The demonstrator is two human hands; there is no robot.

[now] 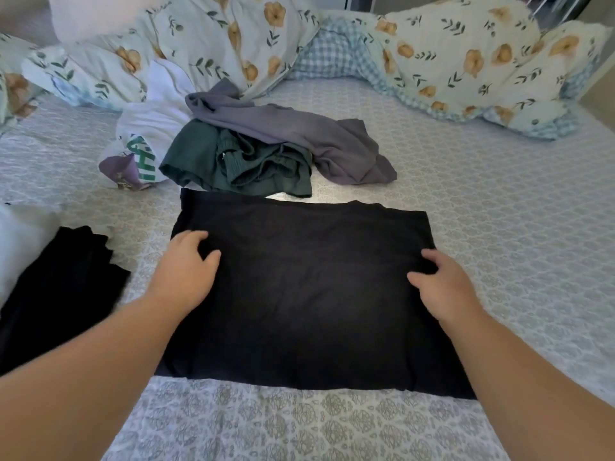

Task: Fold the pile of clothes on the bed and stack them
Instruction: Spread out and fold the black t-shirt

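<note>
A black garment [309, 294] lies spread flat as a rectangle in the middle of the bed. My left hand [186, 264] rests on its left edge with fingers curled around the fabric there. My right hand [442, 281] sits on its right side, fingers bent into the cloth near the edge. Behind it lies the loose pile: a dark green garment [239, 164], a grey garment [299, 134] and a white garment with green print [146, 134]. At the left, a folded black garment [56, 294] lies on something white [20, 241].
The bed sheet [482, 211] is pale with a grey pattern. A bunched floral duvet [449, 61] and pillows run along the far side of the bed. The bed's right edge falls away at the far right.
</note>
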